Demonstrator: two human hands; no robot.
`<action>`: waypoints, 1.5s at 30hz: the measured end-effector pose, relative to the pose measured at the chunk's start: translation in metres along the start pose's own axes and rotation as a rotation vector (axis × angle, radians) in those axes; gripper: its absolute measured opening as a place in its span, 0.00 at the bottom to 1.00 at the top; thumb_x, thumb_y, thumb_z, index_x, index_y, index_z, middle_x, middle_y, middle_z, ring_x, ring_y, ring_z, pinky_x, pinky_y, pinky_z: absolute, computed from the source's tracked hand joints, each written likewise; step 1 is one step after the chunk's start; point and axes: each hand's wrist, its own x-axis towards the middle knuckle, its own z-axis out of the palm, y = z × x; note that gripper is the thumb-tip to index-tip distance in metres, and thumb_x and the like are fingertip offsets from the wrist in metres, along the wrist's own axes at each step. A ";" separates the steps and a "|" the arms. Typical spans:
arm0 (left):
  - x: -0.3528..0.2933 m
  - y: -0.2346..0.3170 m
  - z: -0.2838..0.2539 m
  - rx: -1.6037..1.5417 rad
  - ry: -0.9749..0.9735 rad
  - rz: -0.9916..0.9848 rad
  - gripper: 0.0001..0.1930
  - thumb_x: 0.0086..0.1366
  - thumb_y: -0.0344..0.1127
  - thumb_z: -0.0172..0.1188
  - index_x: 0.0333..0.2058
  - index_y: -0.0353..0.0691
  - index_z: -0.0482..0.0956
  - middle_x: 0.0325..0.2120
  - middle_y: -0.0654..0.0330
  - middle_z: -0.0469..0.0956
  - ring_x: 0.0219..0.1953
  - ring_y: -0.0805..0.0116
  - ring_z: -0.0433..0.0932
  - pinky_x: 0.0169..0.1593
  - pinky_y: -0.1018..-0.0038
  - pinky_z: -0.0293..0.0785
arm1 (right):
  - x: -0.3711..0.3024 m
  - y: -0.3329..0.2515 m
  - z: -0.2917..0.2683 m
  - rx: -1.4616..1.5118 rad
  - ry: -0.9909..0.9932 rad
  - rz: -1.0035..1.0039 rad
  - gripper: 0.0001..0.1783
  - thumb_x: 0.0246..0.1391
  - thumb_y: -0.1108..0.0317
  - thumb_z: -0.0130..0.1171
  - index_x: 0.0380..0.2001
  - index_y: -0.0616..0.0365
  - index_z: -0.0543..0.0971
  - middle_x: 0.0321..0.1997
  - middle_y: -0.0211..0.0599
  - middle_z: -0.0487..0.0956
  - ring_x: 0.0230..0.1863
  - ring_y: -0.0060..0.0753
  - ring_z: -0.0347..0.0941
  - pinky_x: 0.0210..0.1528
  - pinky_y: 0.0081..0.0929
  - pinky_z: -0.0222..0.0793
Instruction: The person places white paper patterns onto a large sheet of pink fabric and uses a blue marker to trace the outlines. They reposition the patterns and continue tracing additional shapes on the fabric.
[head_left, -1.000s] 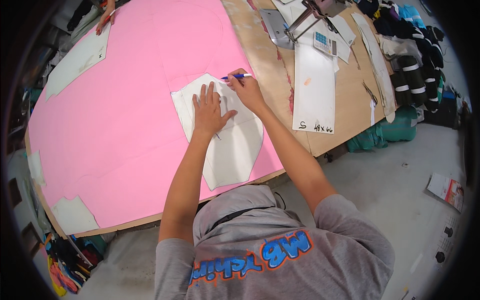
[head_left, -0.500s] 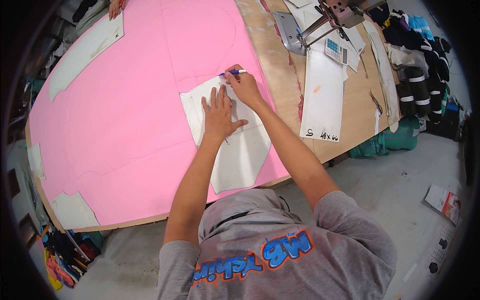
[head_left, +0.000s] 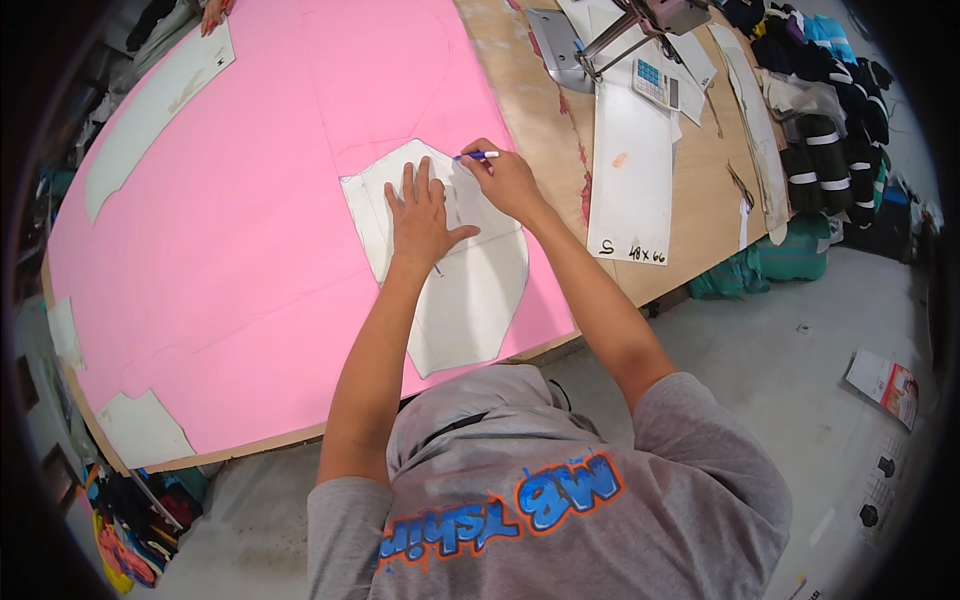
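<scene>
A white paper pattern piece (head_left: 465, 310) lies on the pink fabric (head_left: 250, 215) spread over the table. My left hand (head_left: 420, 222) presses flat on the pattern, fingers spread and thumb out to the right. In my right hand (head_left: 505, 180) is a blue-and-white pen (head_left: 478, 155), pinched between the fingers. Its tip touches down at the pattern's upper right edge. Thin drawn lines run across the fabric beyond the pattern and to its left.
A long curved pattern (head_left: 160, 120) lies far left, with another person's hand (head_left: 214, 14) at its top. A smaller pattern (head_left: 145, 430) sits near left. To the right are a long white card (head_left: 630, 190), a calculator (head_left: 655, 83), scissors (head_left: 738, 185) and a metal stand (head_left: 610, 40).
My right hand has moved the pen along the pattern's upper edge, away from the top corner and to the right. The left hand stays pressed on the pattern. The whole view has shifted slightly.
</scene>
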 end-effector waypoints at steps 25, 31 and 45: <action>-0.029 0.061 0.024 -0.228 0.163 -0.033 0.39 0.61 0.65 0.78 0.51 0.34 0.75 0.49 0.52 0.73 0.51 0.51 0.74 0.52 0.55 0.73 | -0.114 0.043 -0.040 -0.053 0.070 -0.012 0.10 0.75 0.61 0.62 0.52 0.51 0.82 0.43 0.47 0.90 0.45 0.58 0.86 0.47 0.50 0.79; -0.028 0.060 0.027 -0.183 0.206 -0.032 0.40 0.57 0.66 0.80 0.50 0.36 0.75 0.47 0.56 0.73 0.49 0.55 0.74 0.50 0.59 0.72 | -0.139 0.053 -0.039 -0.145 0.071 -0.039 0.09 0.75 0.63 0.63 0.53 0.52 0.82 0.42 0.47 0.89 0.43 0.57 0.86 0.45 0.49 0.79; -0.026 0.058 0.030 -0.123 0.235 -0.014 0.42 0.56 0.71 0.78 0.49 0.37 0.75 0.46 0.57 0.73 0.47 0.56 0.74 0.48 0.60 0.74 | -0.202 0.048 -0.033 -0.182 0.091 -0.055 0.09 0.75 0.64 0.60 0.51 0.55 0.80 0.38 0.51 0.86 0.41 0.61 0.84 0.43 0.56 0.77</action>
